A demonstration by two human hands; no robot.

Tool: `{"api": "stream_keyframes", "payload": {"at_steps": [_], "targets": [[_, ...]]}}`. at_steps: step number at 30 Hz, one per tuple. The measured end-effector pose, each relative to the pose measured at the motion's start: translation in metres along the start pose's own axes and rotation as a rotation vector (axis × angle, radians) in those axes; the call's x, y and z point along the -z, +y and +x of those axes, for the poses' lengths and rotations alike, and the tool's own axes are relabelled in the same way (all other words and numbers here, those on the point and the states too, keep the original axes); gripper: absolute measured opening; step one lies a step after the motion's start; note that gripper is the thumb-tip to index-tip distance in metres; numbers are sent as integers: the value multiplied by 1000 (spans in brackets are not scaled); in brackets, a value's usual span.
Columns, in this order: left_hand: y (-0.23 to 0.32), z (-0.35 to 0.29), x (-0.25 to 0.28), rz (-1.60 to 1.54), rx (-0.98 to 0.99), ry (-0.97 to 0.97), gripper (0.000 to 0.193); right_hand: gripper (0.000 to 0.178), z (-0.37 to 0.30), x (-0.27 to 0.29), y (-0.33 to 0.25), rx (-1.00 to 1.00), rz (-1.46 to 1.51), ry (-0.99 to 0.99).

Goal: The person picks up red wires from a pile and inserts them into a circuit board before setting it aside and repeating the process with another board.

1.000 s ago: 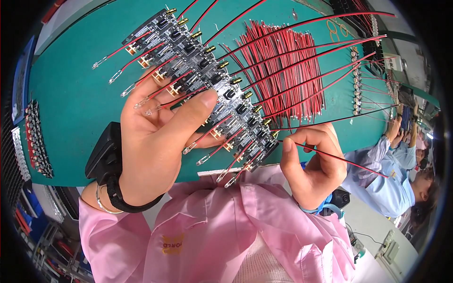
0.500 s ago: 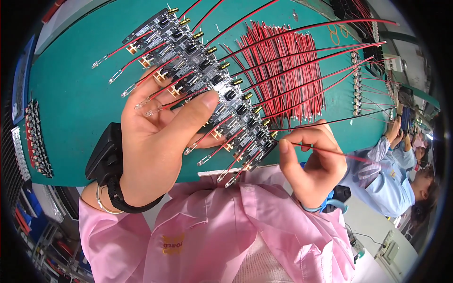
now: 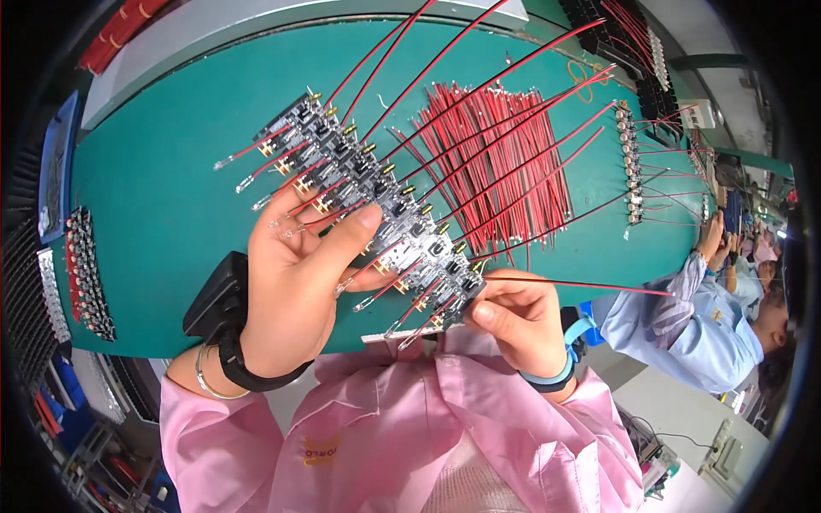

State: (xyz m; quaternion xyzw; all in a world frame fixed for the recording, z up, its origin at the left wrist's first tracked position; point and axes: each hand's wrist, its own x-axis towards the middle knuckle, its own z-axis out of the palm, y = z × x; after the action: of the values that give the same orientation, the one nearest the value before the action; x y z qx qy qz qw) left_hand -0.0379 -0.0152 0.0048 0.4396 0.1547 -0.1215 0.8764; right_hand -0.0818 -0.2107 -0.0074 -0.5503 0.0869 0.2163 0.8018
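Since the earlier frame, your circuit-board strip has dropped lower in the frame, and your right hand has shifted left and down, up to the strip's lower-right end. The red-and-black wire that you had pinched between right thumb and forefinger now runs above that hand, from beside the strip's end toward the right of the frame.

Your left hand is closed on the strip near the center of the frame, thumb over its face and fingers underneath. Your right thumb and fingers are bent close together at the strip's end; you can't tell from this view whether they grip the board or only touch it.

The strip slants from upper left to lower right. Along its lower-left side you have short leads with clear tips; from its upper-right side, long wires fan out over a wire bundle lying on the green work surface, right of center. At the right of the frame stands a row of small parts, and another dark row lies at far left. Past your right side, a person in light blue sits.
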Motion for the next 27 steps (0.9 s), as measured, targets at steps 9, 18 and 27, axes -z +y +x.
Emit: {"api": "stream_keyframes", "payload": {"at_steps": [9, 18, 27], "targets": [[2, 23, 3, 42, 39, -71, 20, 8, 17, -1, 5, -57, 152, 57], [3, 22, 5, 60, 103, -175, 25, 6, 18, 3, -2, 54, 105, 125], [14, 38, 98, 141, 171, -451, 27, 4, 9, -15, 12, 191, 101, 288]]}}
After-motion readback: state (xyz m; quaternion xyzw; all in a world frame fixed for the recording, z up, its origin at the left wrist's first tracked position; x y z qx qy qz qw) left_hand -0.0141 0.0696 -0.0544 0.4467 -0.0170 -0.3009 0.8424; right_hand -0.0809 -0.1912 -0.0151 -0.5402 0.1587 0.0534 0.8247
